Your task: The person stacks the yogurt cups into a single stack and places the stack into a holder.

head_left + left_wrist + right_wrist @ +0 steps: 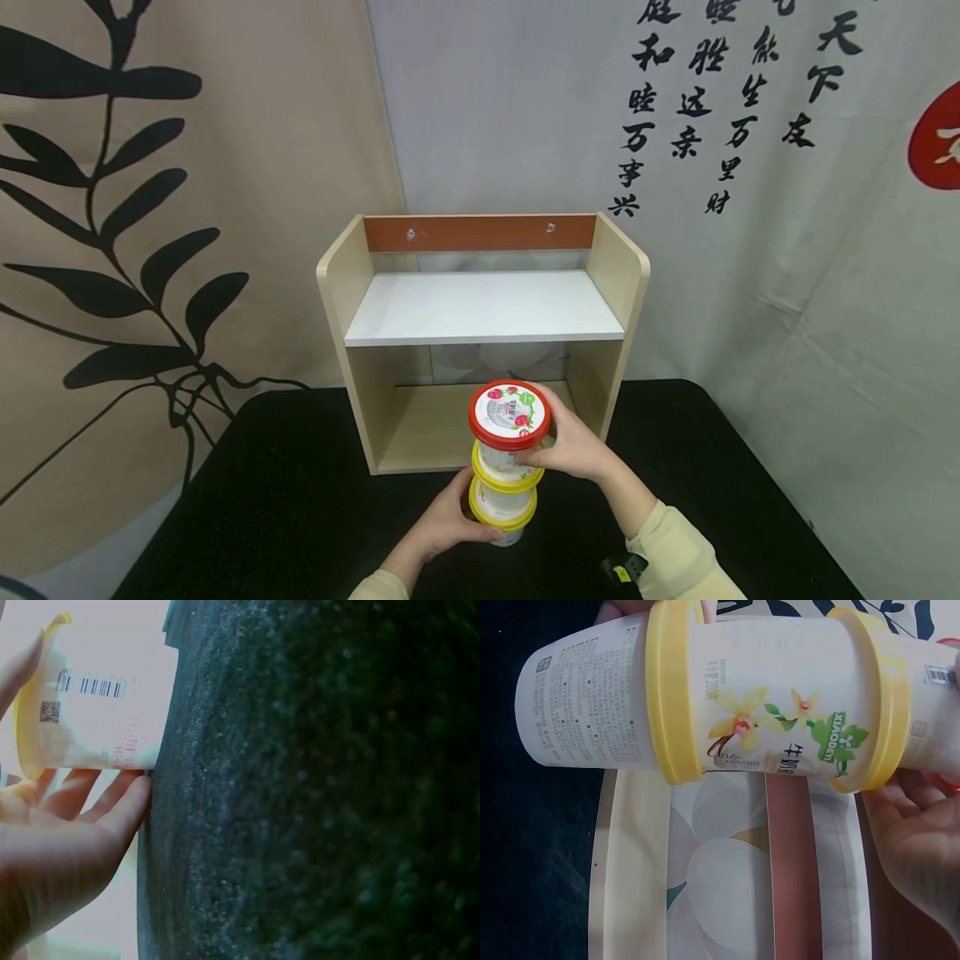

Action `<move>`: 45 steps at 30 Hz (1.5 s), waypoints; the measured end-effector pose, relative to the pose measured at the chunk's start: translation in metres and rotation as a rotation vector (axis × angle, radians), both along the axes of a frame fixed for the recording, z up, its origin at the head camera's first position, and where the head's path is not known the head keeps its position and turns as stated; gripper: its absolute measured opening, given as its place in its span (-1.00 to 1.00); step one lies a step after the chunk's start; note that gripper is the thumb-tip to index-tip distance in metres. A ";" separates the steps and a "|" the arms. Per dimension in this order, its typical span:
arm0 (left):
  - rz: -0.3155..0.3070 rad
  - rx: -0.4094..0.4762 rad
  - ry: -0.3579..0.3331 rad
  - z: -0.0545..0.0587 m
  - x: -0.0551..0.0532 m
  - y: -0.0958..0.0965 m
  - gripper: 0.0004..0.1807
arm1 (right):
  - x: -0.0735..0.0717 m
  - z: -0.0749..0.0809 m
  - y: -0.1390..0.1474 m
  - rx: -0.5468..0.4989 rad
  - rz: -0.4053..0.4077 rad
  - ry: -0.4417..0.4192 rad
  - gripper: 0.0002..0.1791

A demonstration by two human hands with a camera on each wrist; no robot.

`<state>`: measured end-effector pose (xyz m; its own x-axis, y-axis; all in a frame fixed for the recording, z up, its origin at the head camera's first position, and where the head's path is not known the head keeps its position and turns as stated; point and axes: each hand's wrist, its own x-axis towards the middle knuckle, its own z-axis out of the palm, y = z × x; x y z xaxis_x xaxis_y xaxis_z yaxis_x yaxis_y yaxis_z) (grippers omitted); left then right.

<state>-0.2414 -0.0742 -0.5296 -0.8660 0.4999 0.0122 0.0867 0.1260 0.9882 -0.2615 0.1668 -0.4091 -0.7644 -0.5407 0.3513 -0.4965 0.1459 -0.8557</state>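
Three printed paper tubs stand stacked in a column in front of the shelf in the head view. The top tub [512, 415] has a red lid with strawberries on it. Below it come a middle tub [780, 690] with a yellow lid and vanilla flowers, and a bottom tub [105, 697], also yellow-lidded, with a barcode. My left hand [450, 521] holds the bottom tub from the left, thumb in front near its lid. From the right, my right hand [573, 446] grips the top tub just under its red lid. Part of that tub lies outside the right wrist view.
Behind the tubs is a two-level wooden shelf [483, 308] with a white upper board and a brown back rail. It stands on a black table [300, 500]. Curtains with leaf prints and calligraphy [525, 108] hang behind. A small dark device [624, 570] sits by the right sleeve.
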 end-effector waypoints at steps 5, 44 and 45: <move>0.001 -0.002 -0.001 0.001 0.000 0.000 -0.07 | 0.001 0.001 0.001 0.001 0.001 0.006 -0.02; -0.004 0.004 -0.008 0.000 0.000 0.001 -0.05 | 0.012 -0.035 0.037 -0.061 0.006 -0.026 -0.01; -0.004 0.004 -0.007 0.000 0.000 0.001 -0.05 | 0.013 -0.038 0.037 -0.060 0.004 -0.030 -0.01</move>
<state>-0.2417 -0.0734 -0.5299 -0.8639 0.5036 0.0076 0.0799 0.1221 0.9893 -0.2488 0.2042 -0.4468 -0.7726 -0.5227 0.3604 -0.4712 0.0917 -0.8773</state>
